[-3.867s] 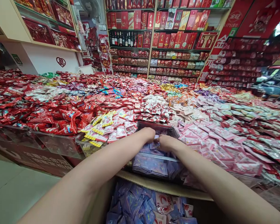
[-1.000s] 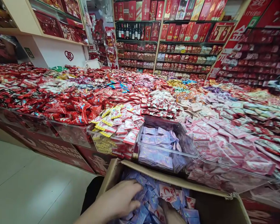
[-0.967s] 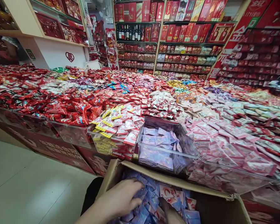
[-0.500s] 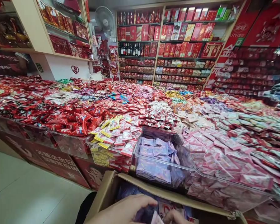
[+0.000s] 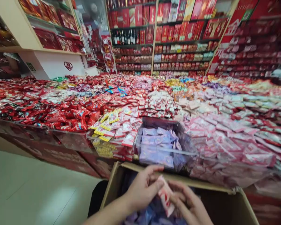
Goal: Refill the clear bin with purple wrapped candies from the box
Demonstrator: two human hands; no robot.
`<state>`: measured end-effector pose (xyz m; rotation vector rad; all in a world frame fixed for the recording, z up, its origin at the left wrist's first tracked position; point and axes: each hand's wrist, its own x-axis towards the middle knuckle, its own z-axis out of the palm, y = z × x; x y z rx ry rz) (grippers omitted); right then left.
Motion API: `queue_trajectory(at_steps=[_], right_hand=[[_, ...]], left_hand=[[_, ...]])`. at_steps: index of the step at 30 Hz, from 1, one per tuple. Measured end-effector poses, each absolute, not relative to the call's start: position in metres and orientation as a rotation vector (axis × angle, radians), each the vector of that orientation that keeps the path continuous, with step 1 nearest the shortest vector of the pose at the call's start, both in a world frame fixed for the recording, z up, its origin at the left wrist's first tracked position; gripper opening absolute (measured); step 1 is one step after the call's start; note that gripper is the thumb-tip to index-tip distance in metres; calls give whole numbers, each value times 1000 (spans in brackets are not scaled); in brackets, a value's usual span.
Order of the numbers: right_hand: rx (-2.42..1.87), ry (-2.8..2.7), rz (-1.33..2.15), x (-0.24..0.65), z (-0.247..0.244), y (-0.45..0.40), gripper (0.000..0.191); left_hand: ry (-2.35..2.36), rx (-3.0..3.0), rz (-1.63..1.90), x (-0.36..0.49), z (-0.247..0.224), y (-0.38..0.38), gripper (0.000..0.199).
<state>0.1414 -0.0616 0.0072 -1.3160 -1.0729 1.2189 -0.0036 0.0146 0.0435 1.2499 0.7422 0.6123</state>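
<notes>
Over an open cardboard box (image 5: 247, 207), my left hand (image 5: 144, 186) and my right hand (image 5: 189, 201) come together at a small pink-and-white candy packet (image 5: 165, 196). Fingers of both hands pinch the packet, which stands tilted between them. Beneath them, purple packets (image 5: 148, 215) lie loose in the box, partly covered by my hands. Just beyond the box is a clear plastic bin (image 5: 140, 147) with lilac packets (image 5: 160, 137) stacked in neat rows inside.
Pink packets (image 5: 231, 140) fill the bin on the right. Yellow-and-white packets (image 5: 110, 122) and red packets (image 5: 67, 117) heap up to the left. Shelves with boxes and bottles (image 5: 124, 37) stand at the back. Pale floor tiles (image 5: 44, 184) show at lower left.
Both hands have come up out of the box with the pink-and-white packet, now fully visible between them. The camera view has tilted downward.
</notes>
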Motion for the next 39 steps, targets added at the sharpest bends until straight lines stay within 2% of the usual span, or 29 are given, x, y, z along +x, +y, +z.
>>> queue_trajectory(at_steps=[2, 4, 14, 17, 28, 34, 39], right_hand=[[-1311, -980, 1165, 142, 18, -62, 39], [-1298, -932, 1192, 142, 22, -63, 39], [-1253, -938, 1140, 142, 13, -65, 23], [-1227, -835, 1233, 138, 16, -64, 18], [-1268, -717, 1226, 139, 7, -68, 22], [-1308, -731, 1139, 138, 5, -69, 22], [-1287, -727, 1217, 143, 5, -69, 21]], left_hand=[[670, 1188, 587, -2, 50, 14, 51], [651, 1171, 584, 0, 53, 14, 53], [702, 1364, 521, 1, 53, 8, 37], [658, 1444, 481, -1, 47, 6, 40], [658, 1401, 518, 0, 42, 0, 42], [700, 1412, 475, -1, 32, -2, 53], [749, 1265, 539, 1, 38, 0, 48]])
